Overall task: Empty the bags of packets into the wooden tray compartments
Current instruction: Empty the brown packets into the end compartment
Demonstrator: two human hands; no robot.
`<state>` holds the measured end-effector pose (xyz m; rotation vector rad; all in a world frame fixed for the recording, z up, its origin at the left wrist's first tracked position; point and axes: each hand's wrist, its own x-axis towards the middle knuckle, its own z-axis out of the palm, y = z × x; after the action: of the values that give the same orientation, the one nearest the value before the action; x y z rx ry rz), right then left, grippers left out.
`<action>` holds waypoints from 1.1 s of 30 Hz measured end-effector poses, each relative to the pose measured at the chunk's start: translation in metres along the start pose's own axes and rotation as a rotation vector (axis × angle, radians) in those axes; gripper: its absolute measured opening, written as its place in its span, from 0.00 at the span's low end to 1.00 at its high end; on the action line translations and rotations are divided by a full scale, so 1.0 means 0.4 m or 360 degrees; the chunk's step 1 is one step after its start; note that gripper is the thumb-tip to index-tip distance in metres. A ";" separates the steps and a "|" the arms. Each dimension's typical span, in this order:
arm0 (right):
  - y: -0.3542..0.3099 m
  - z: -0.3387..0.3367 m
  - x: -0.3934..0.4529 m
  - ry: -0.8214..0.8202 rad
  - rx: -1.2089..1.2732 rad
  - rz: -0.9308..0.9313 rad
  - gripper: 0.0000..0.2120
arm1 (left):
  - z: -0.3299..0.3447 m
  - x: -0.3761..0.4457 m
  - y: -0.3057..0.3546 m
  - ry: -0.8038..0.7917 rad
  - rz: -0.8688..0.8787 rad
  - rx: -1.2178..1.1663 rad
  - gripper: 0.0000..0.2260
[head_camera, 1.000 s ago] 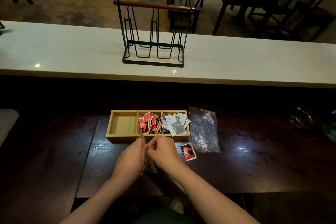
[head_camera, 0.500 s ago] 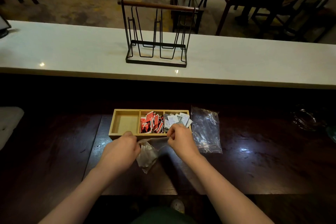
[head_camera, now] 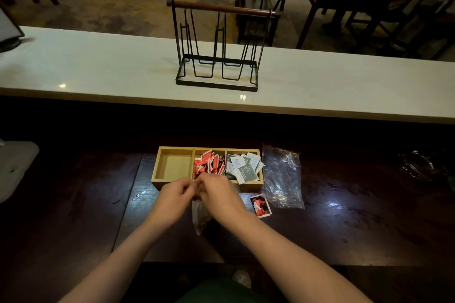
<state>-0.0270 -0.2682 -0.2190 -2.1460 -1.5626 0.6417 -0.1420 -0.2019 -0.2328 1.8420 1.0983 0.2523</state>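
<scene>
Fingers [head_camera: 183, 186] of both hands pinching bag [head_camera: 200, 216]

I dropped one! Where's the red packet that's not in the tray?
The loose red packet lies on the dark table, just in front of the wooden tray's right end, between the right hand and the empty plastic bag.

left hand [head_camera: 173, 195]: bare, no ring or watch | right hand [head_camera: 220, 193]: bare | both forearms: unsleeved | dark green garment [head_camera: 221, 293]: at the picture's bottom edge
</scene>
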 end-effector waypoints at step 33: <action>-0.033 -0.070 0.308 -0.0133 0.1273 0.0338 0.08 | -0.370 0.141 -0.019 0.1327 0.0014 0.0513 0.18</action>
<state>0.0119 -0.1483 -0.2042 -1.6723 -0.8744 1.1934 -0.1993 -0.0661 -0.1749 2.0729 1.7685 0.9554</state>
